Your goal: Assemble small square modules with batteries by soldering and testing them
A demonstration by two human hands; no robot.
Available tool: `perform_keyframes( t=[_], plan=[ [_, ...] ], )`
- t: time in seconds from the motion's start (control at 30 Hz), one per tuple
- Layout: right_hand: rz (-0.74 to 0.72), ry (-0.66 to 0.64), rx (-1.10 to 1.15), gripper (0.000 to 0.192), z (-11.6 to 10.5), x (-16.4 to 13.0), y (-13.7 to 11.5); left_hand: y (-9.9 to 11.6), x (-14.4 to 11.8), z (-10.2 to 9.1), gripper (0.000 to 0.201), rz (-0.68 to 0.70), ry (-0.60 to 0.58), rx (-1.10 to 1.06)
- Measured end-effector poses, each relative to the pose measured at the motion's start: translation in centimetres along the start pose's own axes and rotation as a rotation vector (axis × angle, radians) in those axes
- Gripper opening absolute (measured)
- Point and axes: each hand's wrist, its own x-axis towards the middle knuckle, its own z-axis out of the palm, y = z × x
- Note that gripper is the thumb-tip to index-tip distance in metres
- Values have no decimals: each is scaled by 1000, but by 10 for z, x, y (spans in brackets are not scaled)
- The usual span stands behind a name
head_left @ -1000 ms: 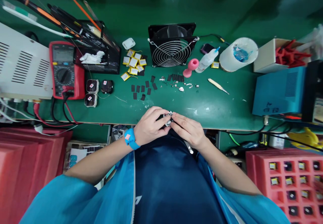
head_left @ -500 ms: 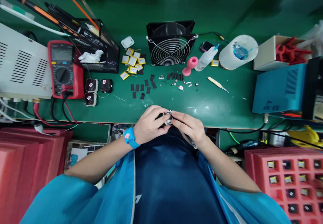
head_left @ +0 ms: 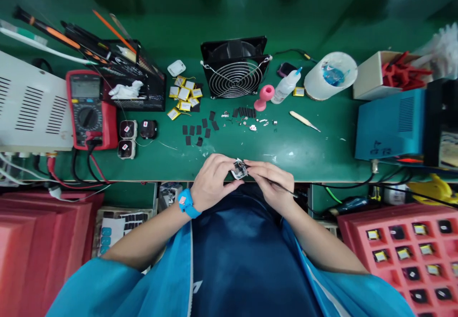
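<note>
At the near edge of the green bench (head_left: 322, 155) I have my left hand (head_left: 211, 183) pinched around a small silvery device (head_left: 239, 170). My right hand (head_left: 274, 183) grips thin tweezers (head_left: 282, 189), tip at the device: fitting work, I judge, and the next touch needs steady placement. Blue box (head_left: 388, 126) scrawl unreadable.

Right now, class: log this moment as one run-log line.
left hand: holds small part | right hand: thin tool at part | place: bench edge
</note>
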Motion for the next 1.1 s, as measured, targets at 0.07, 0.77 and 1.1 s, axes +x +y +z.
perform_keyframes(
  t=[0.07, 0.77, 1.1],
  plan=[
    [80, 42, 58, 22, 1, 3, -3, 2, 1, 1, 29, -25, 0, 22],
    [-69, 22, -116, 21, 3, 0, -4, 5, 4, 0, 29, -22, 23, 98],
    [-174, -35, -208, 31, 5, -8, 4, 4, 4, 2, 22, 1, 58, 136]
  ],
)
